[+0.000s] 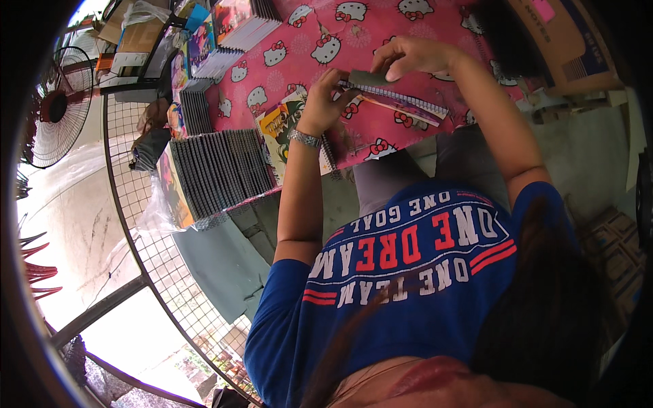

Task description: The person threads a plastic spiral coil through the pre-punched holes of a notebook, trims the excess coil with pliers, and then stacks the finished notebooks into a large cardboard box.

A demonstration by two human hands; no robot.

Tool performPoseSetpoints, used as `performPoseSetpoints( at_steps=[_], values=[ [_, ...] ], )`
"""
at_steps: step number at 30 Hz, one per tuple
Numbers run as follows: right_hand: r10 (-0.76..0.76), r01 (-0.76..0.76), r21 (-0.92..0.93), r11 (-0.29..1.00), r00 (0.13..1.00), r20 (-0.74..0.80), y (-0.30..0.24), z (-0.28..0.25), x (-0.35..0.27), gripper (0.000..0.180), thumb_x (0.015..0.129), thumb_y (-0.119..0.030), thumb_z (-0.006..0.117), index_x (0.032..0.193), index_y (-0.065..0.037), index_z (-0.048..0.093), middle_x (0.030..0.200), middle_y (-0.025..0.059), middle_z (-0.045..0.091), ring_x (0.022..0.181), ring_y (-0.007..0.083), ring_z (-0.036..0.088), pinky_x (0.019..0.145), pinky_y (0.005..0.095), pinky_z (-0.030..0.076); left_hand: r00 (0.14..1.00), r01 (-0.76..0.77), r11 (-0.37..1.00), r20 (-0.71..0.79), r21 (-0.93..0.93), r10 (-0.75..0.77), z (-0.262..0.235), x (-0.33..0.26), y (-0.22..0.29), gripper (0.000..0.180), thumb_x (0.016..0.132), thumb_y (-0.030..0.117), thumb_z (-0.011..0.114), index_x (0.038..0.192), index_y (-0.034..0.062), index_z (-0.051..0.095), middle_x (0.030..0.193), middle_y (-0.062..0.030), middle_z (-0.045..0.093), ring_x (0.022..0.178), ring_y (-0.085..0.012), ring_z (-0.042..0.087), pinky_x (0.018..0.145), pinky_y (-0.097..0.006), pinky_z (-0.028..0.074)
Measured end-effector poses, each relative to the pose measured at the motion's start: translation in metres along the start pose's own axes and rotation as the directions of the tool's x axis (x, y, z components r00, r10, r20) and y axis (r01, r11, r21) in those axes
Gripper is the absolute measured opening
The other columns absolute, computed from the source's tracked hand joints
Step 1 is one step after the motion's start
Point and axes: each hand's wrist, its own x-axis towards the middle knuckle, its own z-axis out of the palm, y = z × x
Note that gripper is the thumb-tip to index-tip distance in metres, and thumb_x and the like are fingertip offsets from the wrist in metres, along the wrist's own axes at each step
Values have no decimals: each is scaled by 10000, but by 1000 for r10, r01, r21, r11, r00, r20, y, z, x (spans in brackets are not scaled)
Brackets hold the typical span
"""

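A spiral notebook (415,104) is tilted on its edge over the pink table, with its wire coil facing up towards me. My left hand (323,100), a metal watch on its wrist, grips the notebook's left end. A dark grey-green cover flap (367,79) rises beside the coil. My right hand (416,57) reaches in from the right, thumb and forefinger curled at that flap's edge; the exact contact is small. Under my left wrist lies another notebook with a yellow illustrated cover (277,132).
A long row of spiral notebooks (218,166) stands at the table's left edge, with further stacks (216,62) behind. The table wears a pink cat-print cover (299,61). Far right is a cardboard box (564,47); a fan (60,107) stands at far left beside wire mesh (129,146).
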Motion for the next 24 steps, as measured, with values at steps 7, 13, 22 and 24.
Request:
performPoseSetpoints(
  at_steps=[7, 13, 22, 24],
  values=[
    [158, -160, -219, 963, 987, -27, 2, -5, 10, 383, 769, -246, 741, 1096, -51, 698, 1069, 67, 670, 971, 153, 626, 847, 287, 495, 1000, 16, 999, -22, -50, -17, 0, -4, -15, 247, 799, 13, 737, 1021, 3, 627, 955, -93, 661, 805, -206, 667, 715, -299, 536],
    [-328, -351, -754, 556, 740, -587, 61, -49, -55, 549, 780, -267, 747, 1287, -113, 600, 1375, 168, 514, 1235, 348, 520, 1022, 407, 442, 967, 183, 931, -114, -317, -229, 6, -14, -21, 206, 844, 2, 706, 1038, -15, 642, 871, -75, 699, 773, -117, 655, 710, -246, 519],
    [-167, -669, -710, 219, 691, -703, 87, 55, -176, 465, 892, -257, 653, 1315, -78, 578, 1282, 152, 559, 1211, 323, 503, 999, 476, 417, 763, 334, 878, -448, -343, -465, 28, -48, 14, 236, 900, 127, 719, 1047, -49, 666, 721, -11, 632, 613, -42, 572, 567, -215, 506],
    [-237, -593, -719, 361, 688, -686, 87, 57, -170, 437, 878, -242, 672, 1278, -77, 610, 1203, 127, 596, 1144, 311, 538, 967, 453, 434, 727, 209, 898, -553, -386, -407, 43, -51, -3, 237, 899, 126, 717, 1055, -47, 669, 724, -17, 643, 619, -40, 575, 578, -218, 515]
  ],
)
